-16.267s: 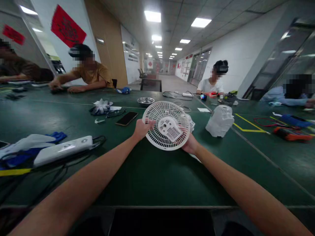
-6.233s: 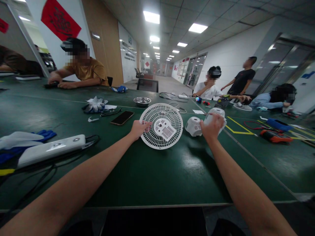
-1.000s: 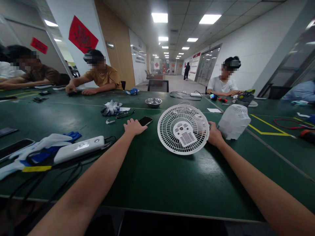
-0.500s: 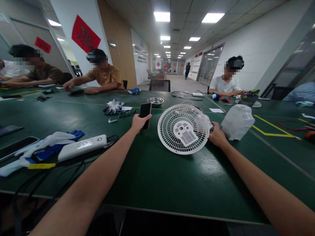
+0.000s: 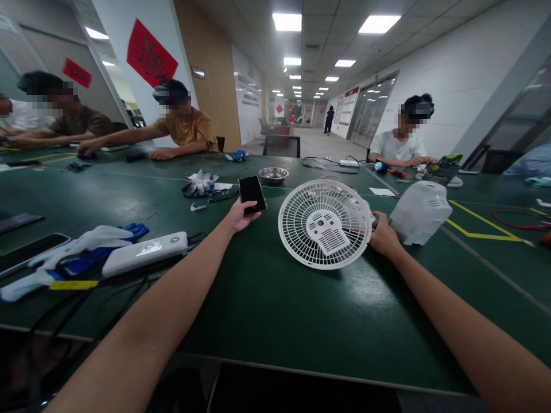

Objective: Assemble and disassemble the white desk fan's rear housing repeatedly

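My left hand [image 5: 241,215] is closed around a smartphone [image 5: 253,194], its dark screen tipped up towards me and my thumb lying across the lower part. To the right a white round fan [image 5: 297,246] stands tilted on the table, its slotted grille facing me. My right hand [image 5: 386,236] is at the fan's right edge, fingers curled around something small and greyish that the grille partly hides; I cannot make out what it is. Just beyond that hand stands a translucent white plastic housing [image 5: 419,213].
On the green table [image 5: 275,321] lie a white power bank [image 5: 146,253] with cables, work gloves [image 5: 94,246], more gloves [image 5: 201,184] and a metal bowl [image 5: 274,175]. A power strip [image 5: 349,163] is farther back. Several people sit around the table.
My left hand has turned the smartphone so that its screen faces me more. My right hand stays beside the fan. A person across the table has stretched an arm farther to the left.
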`<state>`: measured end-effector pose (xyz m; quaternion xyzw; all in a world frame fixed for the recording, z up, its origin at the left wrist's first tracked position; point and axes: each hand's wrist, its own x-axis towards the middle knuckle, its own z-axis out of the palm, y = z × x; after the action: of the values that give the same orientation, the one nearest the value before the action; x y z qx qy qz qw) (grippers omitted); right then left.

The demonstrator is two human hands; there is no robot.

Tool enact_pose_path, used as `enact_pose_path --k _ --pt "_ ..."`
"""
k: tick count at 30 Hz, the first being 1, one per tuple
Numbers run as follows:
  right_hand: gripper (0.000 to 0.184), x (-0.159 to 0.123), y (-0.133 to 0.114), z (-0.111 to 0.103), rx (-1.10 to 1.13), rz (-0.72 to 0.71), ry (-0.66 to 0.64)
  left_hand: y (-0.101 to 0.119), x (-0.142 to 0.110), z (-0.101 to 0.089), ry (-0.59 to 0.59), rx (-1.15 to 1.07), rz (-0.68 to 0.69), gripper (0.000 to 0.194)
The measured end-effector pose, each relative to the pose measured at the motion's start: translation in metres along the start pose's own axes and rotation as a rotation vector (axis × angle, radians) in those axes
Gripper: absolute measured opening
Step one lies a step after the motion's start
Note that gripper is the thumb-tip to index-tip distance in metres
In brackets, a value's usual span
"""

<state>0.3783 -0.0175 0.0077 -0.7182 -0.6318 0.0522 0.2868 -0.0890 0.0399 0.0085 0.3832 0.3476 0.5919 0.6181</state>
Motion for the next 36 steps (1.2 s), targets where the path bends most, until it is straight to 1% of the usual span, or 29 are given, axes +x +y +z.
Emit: enact_pose_path --k 3,7,12,18,22,23,28,32,36 --pt "0.101 0.0 -0.001 -0.001 0.006 0.012 -0.007 -0.004 -0.001 -0.001 -0.026 0.109 0.006 0.076" --pt "0.102 0.0 0.001 0.0 0.016 0.015 -0.012 -0.007 -0.002 -0.001 -0.063 0.166 0.014 0.079" --pt "0.097 0.001 0.004 0.001 0.024 -0.008 0.002 -0.004 -0.004 -0.002 -0.122 0.142 -0.007 0.071" --pt "0.101 -0.001 0.001 -0.001 0.022 0.004 -0.007 -0.003 -0.002 -0.002 -0.052 0.141 -0.038 0.069" --pt "0.102 -0.003 -0.001 -0.003 0.027 0.008 -0.009 -0.003 -0.001 -0.001 -0.025 0.104 -0.096 0.052" --pt "0.102 -0.003 -0.002 -0.003 0.026 0.007 -0.006 -0.002 -0.001 0.0 -0.023 0.096 -0.113 0.05" --pt "0.103 -0.004 -0.002 -0.003 0.029 0.014 -0.014 0.001 -0.001 0.001 -0.045 0.098 -0.142 0.06" --pt "0.101 -0.003 0.0 -0.004 0.021 0.009 -0.012 0.006 -0.001 -0.002 -0.052 0.135 -0.183 0.07" --pt "0.1 -0.002 0.0 -0.004 0.021 0.012 -0.016 0.011 0.002 -0.008 -0.004 0.186 -0.27 0.075"
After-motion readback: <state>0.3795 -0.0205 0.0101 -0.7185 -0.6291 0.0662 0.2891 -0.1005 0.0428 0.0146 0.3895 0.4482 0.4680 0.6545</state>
